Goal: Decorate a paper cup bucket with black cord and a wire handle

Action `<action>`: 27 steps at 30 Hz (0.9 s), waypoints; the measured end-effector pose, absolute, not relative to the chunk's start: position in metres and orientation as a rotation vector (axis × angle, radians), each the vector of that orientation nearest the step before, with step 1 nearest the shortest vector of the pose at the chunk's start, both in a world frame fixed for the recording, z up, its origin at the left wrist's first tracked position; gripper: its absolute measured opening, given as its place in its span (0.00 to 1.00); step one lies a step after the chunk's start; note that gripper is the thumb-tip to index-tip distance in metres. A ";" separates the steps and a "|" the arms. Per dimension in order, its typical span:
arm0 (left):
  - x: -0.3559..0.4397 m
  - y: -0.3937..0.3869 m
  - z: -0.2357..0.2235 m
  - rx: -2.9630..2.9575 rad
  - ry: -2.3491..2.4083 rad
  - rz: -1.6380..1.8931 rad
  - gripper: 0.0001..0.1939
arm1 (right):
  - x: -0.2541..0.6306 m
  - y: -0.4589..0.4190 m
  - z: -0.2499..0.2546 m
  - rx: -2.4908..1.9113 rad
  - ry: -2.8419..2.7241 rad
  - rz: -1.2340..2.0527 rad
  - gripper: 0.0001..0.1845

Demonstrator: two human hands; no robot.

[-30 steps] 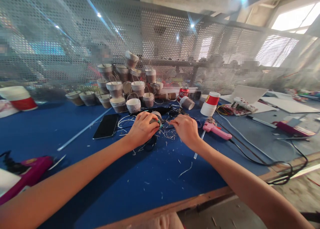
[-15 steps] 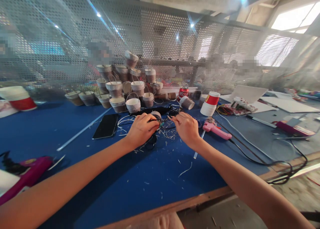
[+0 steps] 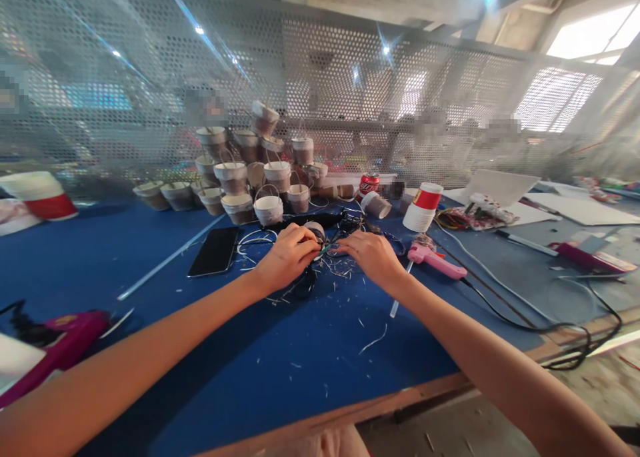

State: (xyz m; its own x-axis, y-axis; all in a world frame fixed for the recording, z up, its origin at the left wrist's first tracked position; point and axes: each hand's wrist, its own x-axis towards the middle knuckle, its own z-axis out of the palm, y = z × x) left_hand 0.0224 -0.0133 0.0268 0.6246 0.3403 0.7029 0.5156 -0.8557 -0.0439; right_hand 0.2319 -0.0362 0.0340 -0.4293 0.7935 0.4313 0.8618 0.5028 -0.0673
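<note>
My left hand (image 3: 287, 258) is closed, with thumb and fingers gripping a small cup (image 3: 316, 228) that shows only partly behind them. A small teal piece (image 3: 325, 249) sticks out at its fingertips. To the right, my right hand (image 3: 371, 256) has its fingers pressed together and pointing at the teal piece; what they hold, if anything, is too small to make out. Pale fibre scraps (image 3: 340, 268) lie scattered below and between the hands. Dark cord or cloth (image 3: 320, 218) lies just behind them.
Stacked small handled buckets (image 3: 237, 207) stand at the back left. A black phone (image 3: 214, 252) lies left of my hands. Right are a pink glue gun (image 3: 437, 262), stacked paper cups (image 3: 423, 207) and a red can (image 3: 369, 182). A magenta glue gun (image 3: 75, 334) sits front left.
My right hand's fingers have stretched forward and leftward toward the left fingertips, with the wrist lower. The teal piece shows more. My left hand stays nearly in place.
</note>
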 end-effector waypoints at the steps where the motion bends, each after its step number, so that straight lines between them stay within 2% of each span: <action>1: 0.022 -0.013 0.027 -2.606 -0.701 -1.030 0.07 | 0.231 -0.037 0.035 -1.382 -2.374 -0.238 0.13; 4: 0.019 -0.013 0.028 -2.593 -0.734 -0.962 0.08 | 0.230 -0.041 0.038 -1.369 -2.468 -0.311 0.14; 11: 0.019 -0.016 0.033 -2.601 -0.744 -0.868 0.11 | 0.231 -0.039 0.035 -1.343 -2.455 -0.409 0.10; 21: 0.025 -0.021 0.031 -2.613 -0.821 -0.902 0.07 | 0.230 -0.040 0.029 -1.363 -2.343 -0.344 0.12; 27: 0.026 -0.021 0.027 -2.625 -0.865 -0.922 0.06 | 0.228 -0.042 0.031 -1.387 -2.263 -0.342 0.10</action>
